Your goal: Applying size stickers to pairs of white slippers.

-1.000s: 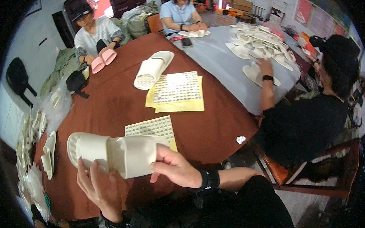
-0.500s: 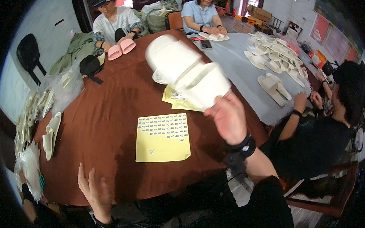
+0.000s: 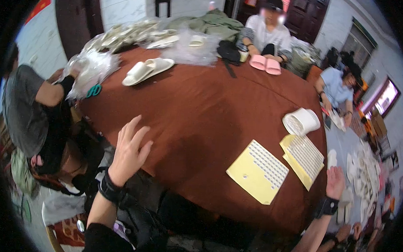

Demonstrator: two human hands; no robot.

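Resting beside two yellow label sheets (image 3: 257, 171), right hand (image 3: 335, 182) and left hand (image 3: 128, 151) hold nothing.

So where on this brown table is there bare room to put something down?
The broad middle of the brown table is bare, bordered by the white slipper pair, the pink slippers and the yellow sticker sheets. The near-left edge by the left hand is free too. Crowded: the far rim with plastic bags, and around the right hand.

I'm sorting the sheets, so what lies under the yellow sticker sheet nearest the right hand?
The yellow sticker sheet lies on another yellow sheet whose edge shows along its lower left side. Both rest on the brown tablecloth. What that lower sheet carries is covered. The right hand is empty.
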